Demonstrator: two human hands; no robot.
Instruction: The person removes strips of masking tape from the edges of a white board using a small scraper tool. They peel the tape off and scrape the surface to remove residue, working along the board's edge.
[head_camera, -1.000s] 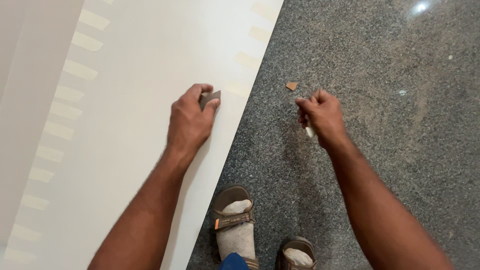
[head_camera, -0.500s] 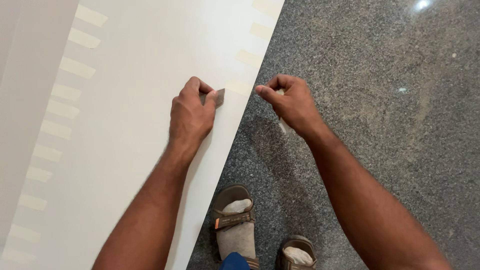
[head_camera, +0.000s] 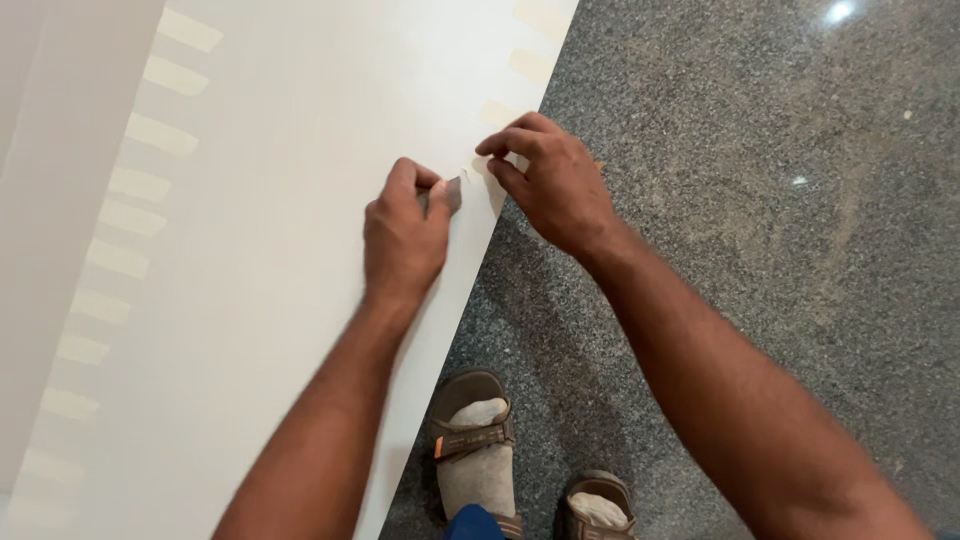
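Left hand (head_camera: 403, 235) is fisted on the white panel (head_camera: 280, 260), gripping a small dark scraper (head_camera: 452, 193) near the panel's right edge. Right hand (head_camera: 553, 183) has thumb and forefinger pinched narrow on a strip of pale tape (head_camera: 484, 171) at that edge, just right of the scraper. More tape strips (head_camera: 150, 135) run along the panel's left side. Sandalled feet (head_camera: 478, 455) stand on the grey speckled floor (head_camera: 780, 200), near side.

Both bare forearms reach forward from the bottom of the view, converging toward one spot. The left hand (head_camera: 405, 235) is curled into a loose fist, knuckles up, thumb pressed against the forefinger. The right hand (head_camera: 555, 185) lies just beside it, wrist bent inward, thumb and forefinger pinched together.
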